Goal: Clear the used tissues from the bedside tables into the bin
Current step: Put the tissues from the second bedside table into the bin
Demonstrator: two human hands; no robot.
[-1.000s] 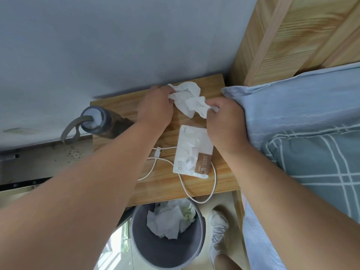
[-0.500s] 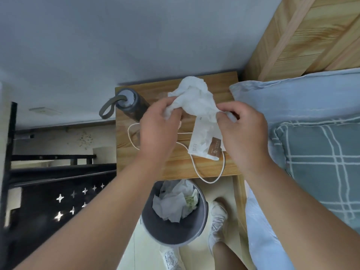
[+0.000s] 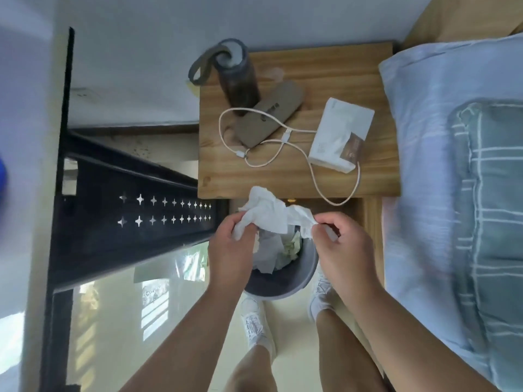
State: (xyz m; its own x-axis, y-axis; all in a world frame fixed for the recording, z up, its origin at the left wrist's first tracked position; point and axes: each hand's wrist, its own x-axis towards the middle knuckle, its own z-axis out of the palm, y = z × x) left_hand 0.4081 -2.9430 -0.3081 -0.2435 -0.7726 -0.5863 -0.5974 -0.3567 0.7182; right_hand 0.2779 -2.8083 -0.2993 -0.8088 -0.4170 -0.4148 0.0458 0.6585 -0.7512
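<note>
A crumpled white used tissue (image 3: pixel 268 212) hangs between both my hands, directly above the grey bin (image 3: pixel 300 281). My left hand (image 3: pixel 233 247) grips its left end and my right hand (image 3: pixel 342 244) pinches its right end. The bin stands on the floor in front of the wooden bedside table (image 3: pixel 334 66) and holds several crumpled tissues (image 3: pixel 268 253). My hands hide much of the bin's opening.
On the table stand a dark bottle (image 3: pixel 239 77), a brown case (image 3: pixel 271 117), a white cable (image 3: pixel 283 142) and a white tissue pack (image 3: pixel 339 134). The bed with a blue sheet (image 3: pixel 424 131) lies right. A black metal rack (image 3: pixel 127 205) sits left. My white shoes (image 3: pixel 256 323) flank the bin.
Both hands carried the tissue off the table top, toward me and down, so it now hangs over the bin. The table's case and cable are uncovered.
</note>
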